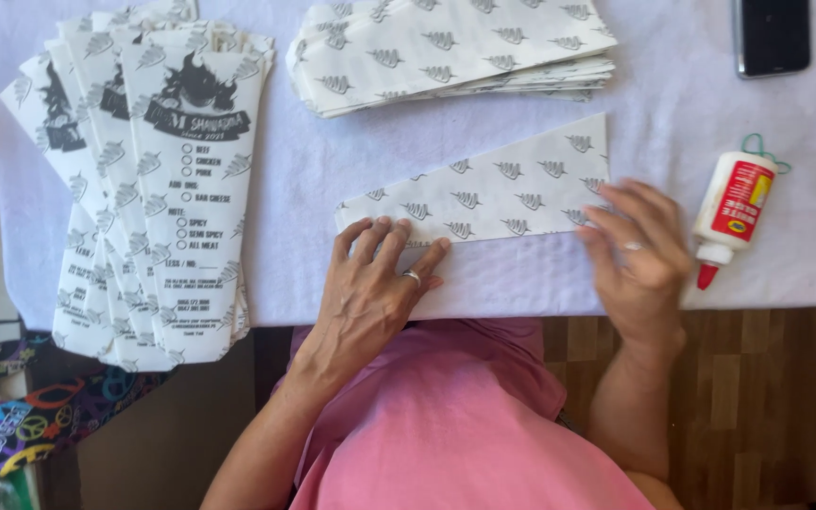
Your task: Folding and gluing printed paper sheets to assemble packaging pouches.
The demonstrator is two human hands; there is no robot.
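Observation:
A white printed paper sleeve (493,189), tapered and patterned with small grey marks, lies flat on the white tablecloth (304,170) near the table's front edge. My left hand (375,283) presses with spread fingers on the sleeve's lower left edge. My right hand (639,250) lies with fingers flat on its right end. Neither hand grips anything; both rest palm down on the paper.
A fanned stack of finished printed sleeves (158,179) hangs over the left front edge. A pile of flat patterned sheets (455,47) sits at the back. A white glue bottle with red tip (731,212) lies right; a black phone (772,36) at back right.

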